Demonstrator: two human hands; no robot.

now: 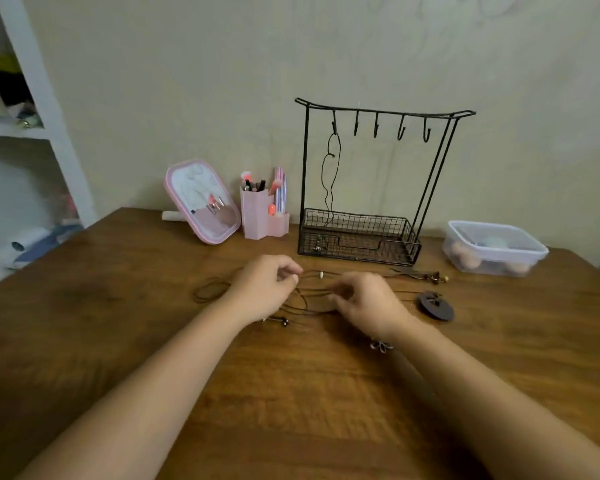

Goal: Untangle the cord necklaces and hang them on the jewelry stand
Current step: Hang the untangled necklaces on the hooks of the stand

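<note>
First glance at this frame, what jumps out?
Two hands, left hand and right hand, pinch a tangle of cord necklaces mid-table. Behind them stands the black wire jewelry stand, one cord already hanging from its leftmost hook. A pink mirror leans at left.

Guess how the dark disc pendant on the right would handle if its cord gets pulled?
The disc pendant lies flat on the table, so it would probably slide, not roll. Its thin cord looks floppy and would likely go taut before moving it. It runs into the cords between both hands, so it may snag.
</note>
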